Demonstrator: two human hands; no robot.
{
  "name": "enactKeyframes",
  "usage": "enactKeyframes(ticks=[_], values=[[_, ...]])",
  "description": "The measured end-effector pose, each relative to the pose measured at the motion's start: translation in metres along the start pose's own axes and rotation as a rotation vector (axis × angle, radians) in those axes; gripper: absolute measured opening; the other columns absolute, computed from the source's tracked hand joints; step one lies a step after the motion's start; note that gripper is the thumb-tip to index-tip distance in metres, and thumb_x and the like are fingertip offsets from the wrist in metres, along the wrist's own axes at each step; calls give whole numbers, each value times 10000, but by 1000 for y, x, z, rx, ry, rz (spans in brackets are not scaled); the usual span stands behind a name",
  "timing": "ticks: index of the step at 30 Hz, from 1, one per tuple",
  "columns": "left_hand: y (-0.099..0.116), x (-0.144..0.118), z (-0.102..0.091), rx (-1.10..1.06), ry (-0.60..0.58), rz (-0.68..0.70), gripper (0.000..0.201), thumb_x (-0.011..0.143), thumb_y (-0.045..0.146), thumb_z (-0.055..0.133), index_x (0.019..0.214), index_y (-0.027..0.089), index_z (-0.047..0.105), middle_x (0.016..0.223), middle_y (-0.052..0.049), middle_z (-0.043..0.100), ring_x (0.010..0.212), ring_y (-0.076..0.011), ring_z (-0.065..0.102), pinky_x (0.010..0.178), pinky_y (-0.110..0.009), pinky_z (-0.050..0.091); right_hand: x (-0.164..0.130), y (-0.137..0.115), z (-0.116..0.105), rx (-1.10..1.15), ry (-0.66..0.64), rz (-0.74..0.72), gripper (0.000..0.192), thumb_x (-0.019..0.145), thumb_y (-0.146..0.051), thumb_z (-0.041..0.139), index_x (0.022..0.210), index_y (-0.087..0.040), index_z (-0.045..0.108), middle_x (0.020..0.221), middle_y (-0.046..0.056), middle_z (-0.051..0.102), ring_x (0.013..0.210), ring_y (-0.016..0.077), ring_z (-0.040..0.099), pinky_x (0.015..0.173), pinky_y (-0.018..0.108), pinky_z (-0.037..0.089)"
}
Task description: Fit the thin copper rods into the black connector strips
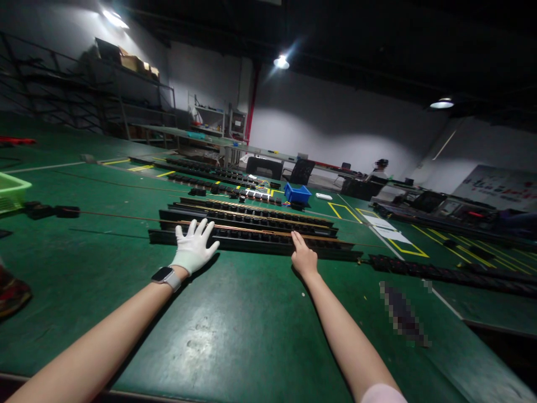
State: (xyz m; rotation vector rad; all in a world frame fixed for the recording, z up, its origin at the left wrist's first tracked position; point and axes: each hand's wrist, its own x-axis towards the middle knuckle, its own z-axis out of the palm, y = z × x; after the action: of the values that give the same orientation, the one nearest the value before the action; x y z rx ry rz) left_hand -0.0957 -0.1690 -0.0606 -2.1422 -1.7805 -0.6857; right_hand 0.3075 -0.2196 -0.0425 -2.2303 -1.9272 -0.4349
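My left hand point(193, 247), in a white glove with a watch at the wrist, lies with fingers spread on the near black rail point(247, 246). Its fingertips reach the copper-coloured rods point(239, 228) that run lengthwise along the rails. Farther right, my bare right hand point(304, 256) rests two outstretched fingers at the rods, its other fingers curled under; I see nothing held in it. Behind these, more long black rails point(268, 211) lie parallel, with brass-coloured rods along them.
Everything lies on a green tabletop point(235, 319). A blue bin point(297, 193) stands beyond the rails, and a green basket point(12, 193) is at the left edge. White papers point(384, 228) lie to the right, near a black jointed strip point(444, 270). A person point(380, 169) is far back.
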Motion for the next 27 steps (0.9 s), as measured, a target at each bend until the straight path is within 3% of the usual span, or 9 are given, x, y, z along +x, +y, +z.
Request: enactKeyframes(ticks=[6, 12, 17, 27], values=[[0, -1, -2, 9, -2, -5, 763, 1016, 565, 451, 1709, 248, 421, 1793, -144, 354, 1659, -454, 246, 1289, -773, 4, 0, 1, 2, 15, 14, -5, 895, 940, -178, 461, 1753, -455, 209, 1813, -22, 300, 891, 184, 779, 801, 345, 638], [13, 1, 0, 6, 71, 55, 815, 1010, 568, 474, 1736, 214, 362, 1821, -147, 276, 1682, -450, 187, 1312, -742, -19, 1, 0, 4, 27, 23, -4, 899, 930, -164, 452, 1750, -454, 226, 1807, -33, 314, 890, 173, 781, 798, 336, 635], [24, 4, 8, -15, 31, 106, 784, 1008, 555, 498, 1711, 217, 420, 1786, -153, 363, 1656, -457, 264, 1313, -745, -16, 2, 1, 7, 16, 25, -10, 913, 936, -157, 463, 1752, -469, 202, 1803, -11, 329, 876, 177, 781, 798, 346, 644], [26, 5, 8, -46, 38, 98, 728, 1007, 545, 515, 1670, 247, 489, 1728, -150, 471, 1633, -441, 324, 1320, -735, 2, 1, -1, 8, 5, 37, -12, 923, 915, -143, 454, 1752, -454, 218, 1797, -2, 337, 836, 177, 780, 757, 348, 652]])
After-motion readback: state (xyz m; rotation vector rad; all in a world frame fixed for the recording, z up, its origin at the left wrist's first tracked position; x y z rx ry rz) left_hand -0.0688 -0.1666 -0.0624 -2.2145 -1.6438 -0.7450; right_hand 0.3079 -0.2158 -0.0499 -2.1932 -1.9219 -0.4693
